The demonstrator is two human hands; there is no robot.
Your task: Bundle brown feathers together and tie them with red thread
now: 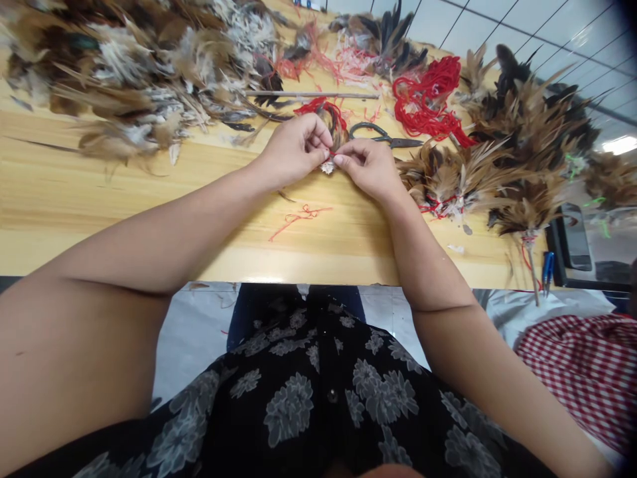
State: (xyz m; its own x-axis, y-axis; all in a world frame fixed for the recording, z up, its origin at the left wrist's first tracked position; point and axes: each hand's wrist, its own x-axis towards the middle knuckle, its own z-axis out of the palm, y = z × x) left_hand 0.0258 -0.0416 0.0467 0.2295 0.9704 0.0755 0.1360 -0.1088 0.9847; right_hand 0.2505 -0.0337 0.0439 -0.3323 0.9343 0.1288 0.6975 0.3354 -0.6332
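Note:
Both my hands meet over the wooden table, closed around a small bundle of brown feathers [339, 133] whose pale quill ends point toward me. My left hand [297, 147] pinches the bundle near its quills. From the other side, the thumb and fingers of my right hand [372, 166] pinch red string [332, 154] at the binding. More red string lies just behind the fingers. Black-handled scissors [405, 143] rest beyond my right hand. A loose scrap of thin red string [301, 214] lies on the table nearer to me.
Loose feathers [149, 79] are heaped at the back left, beside a thin stick [313, 95]. A red string hank [430, 93] sits at the back right. Tied feather bundles [448, 176], a feather duster [530, 212], a blue pen [548, 271] and checkered cloth [587, 372] are to the right.

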